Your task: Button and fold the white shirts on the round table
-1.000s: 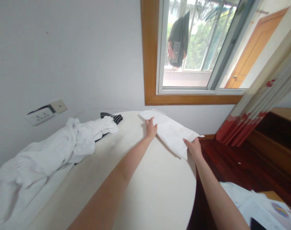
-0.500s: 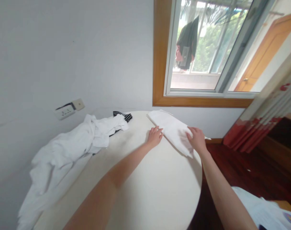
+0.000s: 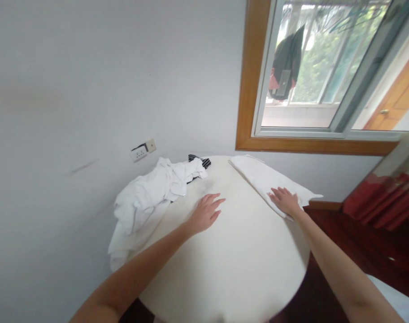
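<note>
My right hand [image 3: 285, 200] lies flat with its fingers spread on a folded white cloth [image 3: 261, 175], which rests along the far right edge of the round cream table [image 3: 231, 264]. One pointed corner of this cloth sticks out past the table's right edge. My left hand [image 3: 206, 213] is over the middle of the table, fingers apart, holding nothing; whether it touches the surface I cannot tell. To its left lies a crumpled heap of white cloth [image 3: 147, 193], partly hanging over the table's left edge. A black-and-white striped piece of fabric [image 3: 206, 163] shows behind the heap.
The table stands near a pale wall [image 3: 124, 80] with a socket [image 3: 139, 153]. A wood-framed window [image 3: 312, 142] is at the upper right, and a curtain with a red lower part [image 3: 379, 193] hangs beside it. Dark red floor [image 3: 345, 233] shows at the right.
My left hand has left the folded cloth's edge and moved left toward the heap. My right hand has flattened onto the cloth. The view has turned left.
</note>
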Demonstrator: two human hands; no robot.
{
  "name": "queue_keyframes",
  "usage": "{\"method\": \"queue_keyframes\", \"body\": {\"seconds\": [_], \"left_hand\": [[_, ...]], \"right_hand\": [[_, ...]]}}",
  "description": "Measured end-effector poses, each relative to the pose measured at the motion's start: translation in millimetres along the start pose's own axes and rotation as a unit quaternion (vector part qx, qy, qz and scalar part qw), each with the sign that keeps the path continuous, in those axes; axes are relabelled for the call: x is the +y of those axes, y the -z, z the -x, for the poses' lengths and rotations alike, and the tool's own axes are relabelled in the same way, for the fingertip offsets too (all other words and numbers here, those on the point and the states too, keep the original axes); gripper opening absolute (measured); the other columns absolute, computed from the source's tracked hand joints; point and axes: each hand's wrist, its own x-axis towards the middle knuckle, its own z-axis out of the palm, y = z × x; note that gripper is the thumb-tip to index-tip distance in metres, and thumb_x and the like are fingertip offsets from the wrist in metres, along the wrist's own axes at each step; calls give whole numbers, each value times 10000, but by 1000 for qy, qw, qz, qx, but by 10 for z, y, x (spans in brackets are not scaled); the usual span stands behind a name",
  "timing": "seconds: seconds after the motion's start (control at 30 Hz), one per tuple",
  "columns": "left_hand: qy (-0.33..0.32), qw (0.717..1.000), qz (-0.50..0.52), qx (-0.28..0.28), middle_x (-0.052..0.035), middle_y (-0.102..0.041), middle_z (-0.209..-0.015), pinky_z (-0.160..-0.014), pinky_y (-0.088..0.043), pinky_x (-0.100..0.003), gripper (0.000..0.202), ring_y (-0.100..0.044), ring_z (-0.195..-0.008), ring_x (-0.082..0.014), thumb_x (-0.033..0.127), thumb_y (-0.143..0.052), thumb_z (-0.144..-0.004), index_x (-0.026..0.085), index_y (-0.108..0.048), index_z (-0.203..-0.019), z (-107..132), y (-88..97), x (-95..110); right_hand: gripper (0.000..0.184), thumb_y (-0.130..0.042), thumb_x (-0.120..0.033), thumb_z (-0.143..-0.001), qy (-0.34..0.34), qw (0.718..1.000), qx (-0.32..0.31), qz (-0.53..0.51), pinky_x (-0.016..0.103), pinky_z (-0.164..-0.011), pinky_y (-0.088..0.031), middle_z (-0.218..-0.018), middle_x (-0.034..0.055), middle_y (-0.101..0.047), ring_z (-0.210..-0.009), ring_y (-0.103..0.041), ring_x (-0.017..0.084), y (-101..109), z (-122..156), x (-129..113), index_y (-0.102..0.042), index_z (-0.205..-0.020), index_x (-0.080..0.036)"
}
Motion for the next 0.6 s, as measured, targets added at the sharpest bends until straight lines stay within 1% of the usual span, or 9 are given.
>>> {"method": "queue_keyframes", "body": {"seconds": [0.1,0.17,0.23,0.3,0.4,0.43,0.5,0.53,0.6], "left_hand": [[43,998,-35,22,-68,-461,-1375,-1090,-301,-432,432,-382,-1258,-233,254,-422,-889,257,-486,-1317,183,232,-209],[89,993,-69,38,-70,-488,-1348,-1079,-309,-449,409,-403,-1241,-244,240,-426,-872,264,-538,-1264,298,389,-394],[147,981,-112,58,-75,-505,-1329,-1062,-321,-466,381,-406,-1239,-264,229,-445,-848,265,-590,-1198,420,552,-599],[202,963,-157,81,-80,-513,-1319,-1048,-327,-473,367,-397,-1246,-281,229,-463,-827,258,-612,-1162,556,723,-808],[243,940,-217,103,-94,-526,-1297,-1036,-330,-472,360,-403,-1234,-291,259,-426,-839,222,-620,-1140,777,986,-1113],[248,934,-233,110,-106,-536,-1280,-1034,-331,-464,365,-417,-1218,-291,262,-404,-846,201,-624,-1132,851,1071,-1214],[259,925,-256,113,-115,-561,-1244,-1033,-335,-436,385,-449,-1183,-280,257,-367,-855,178,-622,-1133,985,1227,-1419],[271,920,-259,112,-107,-568,-1238,-1033,-337,-420,397,-462,-1174,-270,246,-352,-855,181,-618,-1142,1043,1291,-1523],[289,921,-247,86,-88,-585,-1231,-1029,-347,-394,422,-487,-1160,-248,223,-338,-845,187,-601,-1173,1131,1384,-1727]], "right_hand": [[457,-332,-492,-942,27,994,100,-34,682,-1015,-190,-1392,107,-473,-1351,-285,329,62,25,-179,-563,-1258,-255],[402,-361,-438,-946,63,984,154,-66,646,-1019,-228,-1349,105,-515,-1336,-317,309,123,51,-417,-585,-1220,-248],[372,-376,-419,-945,110,973,175,-99,601,-1024,-256,-1306,94,-553,-1311,-360,288,170,91,-724,-597,-1195,-255],[348,-395,-414,-938,152,963,184,-124,576,-1040,-245,-1270,77,-582,-1298,-382,276,178,145,-1044,-610,-1169,-266],[333,-400,-396,-936,190,948,202,-155,537,-1068,-220,-1233,63,-608,-1271,-420,253,92,230,-1409,-611,-1157,-265],[331,-394,-379,-937,194,944,209,-163,524,-1074,-216,-1217,65,-618,-1258,-436,246,42,252,-1479,-613,-1153,-256],[327,-390,-340,-934,201,939,219,-171,505,-1081,-216,-1181,73,-637,-1234,-460,239,-77,278,-1535,-619,-1143,-236],[325,-394,-319,-927,207,938,219,-173,496,-1081,-225,-1165,78,-644,-1224,-470,239,-139,280,-1528,-622,-1139,-225],[323,-405,-275,-910,227,935,209,-174,465,-1066,-275,-1140,87,-654,-1198,-490,235,-255,262,-1474,-627,-1134,-204]]}}
